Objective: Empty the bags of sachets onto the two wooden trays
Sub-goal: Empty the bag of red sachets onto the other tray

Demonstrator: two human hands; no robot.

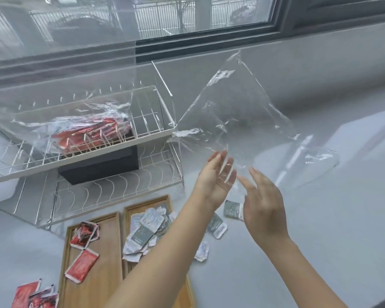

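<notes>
An empty clear bag point(236, 121) is hanging spread in the air, a second bag point(85, 127) of red sachets is lying on the rack, and two wooden trays, left point(111, 258) and right point(129, 210), are holding red sachets point(82, 265) and grey-white ones point(147, 227), several lying spilled on the counter point(320, 218).

Bright, flat daylight from the window point(187, 16) above, soft faint shadows on the pale tabletop point(320, 218), white glare streaks on the clear plastic bag point(242, 112), wide-angle bending at edges, slight motion blur, hazy left side
</notes>
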